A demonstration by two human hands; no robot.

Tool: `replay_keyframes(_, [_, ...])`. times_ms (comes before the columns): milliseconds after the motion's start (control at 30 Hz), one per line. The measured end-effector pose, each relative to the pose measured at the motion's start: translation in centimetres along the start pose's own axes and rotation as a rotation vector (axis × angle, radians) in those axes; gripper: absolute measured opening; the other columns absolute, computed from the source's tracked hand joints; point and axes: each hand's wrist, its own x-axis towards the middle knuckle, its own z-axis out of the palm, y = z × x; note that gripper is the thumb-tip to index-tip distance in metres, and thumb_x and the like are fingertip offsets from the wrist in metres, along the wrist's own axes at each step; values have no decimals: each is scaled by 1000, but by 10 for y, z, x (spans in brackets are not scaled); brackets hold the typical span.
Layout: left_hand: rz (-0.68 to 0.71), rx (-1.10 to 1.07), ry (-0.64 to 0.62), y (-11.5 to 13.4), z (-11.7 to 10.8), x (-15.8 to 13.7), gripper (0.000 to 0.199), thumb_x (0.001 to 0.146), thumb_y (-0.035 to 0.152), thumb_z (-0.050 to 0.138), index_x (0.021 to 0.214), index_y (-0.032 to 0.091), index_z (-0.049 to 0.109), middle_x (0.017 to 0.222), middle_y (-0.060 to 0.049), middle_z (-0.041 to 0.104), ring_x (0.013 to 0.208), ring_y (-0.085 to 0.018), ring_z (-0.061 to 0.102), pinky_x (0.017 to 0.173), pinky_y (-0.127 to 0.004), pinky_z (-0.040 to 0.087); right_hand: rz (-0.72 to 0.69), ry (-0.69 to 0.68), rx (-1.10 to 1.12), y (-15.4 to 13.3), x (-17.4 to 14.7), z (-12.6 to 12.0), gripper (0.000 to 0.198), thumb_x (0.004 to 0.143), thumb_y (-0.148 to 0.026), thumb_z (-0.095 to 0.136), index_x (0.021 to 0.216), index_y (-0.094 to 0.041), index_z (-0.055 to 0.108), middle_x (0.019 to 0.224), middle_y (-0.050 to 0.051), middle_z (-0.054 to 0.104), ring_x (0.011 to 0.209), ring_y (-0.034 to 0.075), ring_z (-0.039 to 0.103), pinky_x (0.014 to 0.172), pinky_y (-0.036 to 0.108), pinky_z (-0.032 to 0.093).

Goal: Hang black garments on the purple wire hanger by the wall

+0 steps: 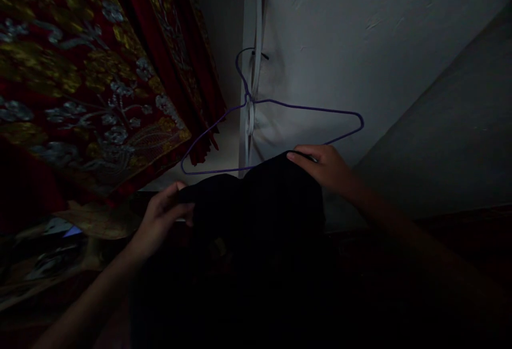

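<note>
A black garment [276, 205] hangs between my two hands, too dark to tell its exact kind. My left hand [166, 213] pinches its upper left edge between thumb and fingers. At the upper right edge, my right hand [320, 165] grips the cloth, thumb on top. Just beyond the garment, a thin purple clothes hanger [312, 108] hangs by its hook, its right end a little higher than its left. Part of the hanger's bottom bar is hidden behind the cloth and my right hand.
White cords [258, 23] run down the pale wall [340, 29] behind the hanger. To the left hangs a dark red cloth [92, 71] with gold and silver floral decoration. Below it, cluttered items [60, 247] stand in shadow. The lower part of the view is very dark.
</note>
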Motion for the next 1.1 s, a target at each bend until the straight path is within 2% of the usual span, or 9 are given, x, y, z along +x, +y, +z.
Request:
replay_keyframes(167, [-294,381,-214,0,-10,-8,69,86,58,67,137,18,45,68,-2,74,67,-22,74,67,-31,56,-10,-5,-59,-5,0,-14,42,96,-44,55,62,-20,51,59,-1,48,60,14,49,60,30,34])
replay_keyframes(233, [-268,512,-240,0,-13,-8,64,90,62,59,136,18,48,75,-3,76,70,-23,74,68,-32,57,-9,-4,-57,-2,2,-13,43,95,-44,56,60,-20,50,57,-2,45,59,14,47,60,30,33])
replay_keyframes(367, [105,853,-170,4,-29,6,33,95,51,56,105,21,67,92,-5,76,80,-22,73,73,-31,55,-5,-37,-25,1,4,-5,40,95,-44,56,63,-20,55,60,-1,50,62,15,51,63,30,34])
replay_keyframes(567, [567,1099,106,32,-37,29,21,94,38,58,93,20,68,104,-8,72,96,-24,68,88,-33,50,-30,-37,-61,1,2,-6,42,97,-46,53,64,-20,51,61,0,52,62,14,48,63,31,32])
replay_keyframes(667, [630,1032,-43,36,-22,19,20,95,34,58,84,19,66,98,-7,68,93,-21,65,86,-31,49,-35,-28,-87,3,1,-10,43,97,-47,53,64,-20,50,60,-1,49,61,14,47,63,31,31])
replay_keyframes(767, [527,798,-304,24,-8,-2,26,96,29,59,73,18,59,84,-4,66,79,-16,63,73,-26,49,-26,-40,-78,7,3,-9,45,97,-48,52,63,-20,48,59,-2,46,60,14,47,62,31,30])
replay_keyframes(867, [418,666,-411,13,-6,-20,24,93,27,64,73,18,57,75,-1,63,69,-14,61,65,-23,48,-32,-42,-58,11,8,-5,46,97,-49,52,61,-21,44,58,-2,42,60,13,45,62,31,30])
replay_keyframes(1000, [503,736,-492,25,-4,-38,14,88,22,73,82,19,61,79,-1,65,72,-14,62,66,-24,49,-18,-91,-18,18,15,1,46,96,-49,53,61,-21,46,59,-2,43,60,13,43,61,30,31])
replay_keyframes(1100, [583,854,-667,48,12,-56,8,94,17,64,90,23,62,85,-2,69,77,-15,64,67,-26,48,-28,-148,25,22,17,4,44,96,-50,52,64,-20,51,62,-2,46,63,14,46,62,30,33])
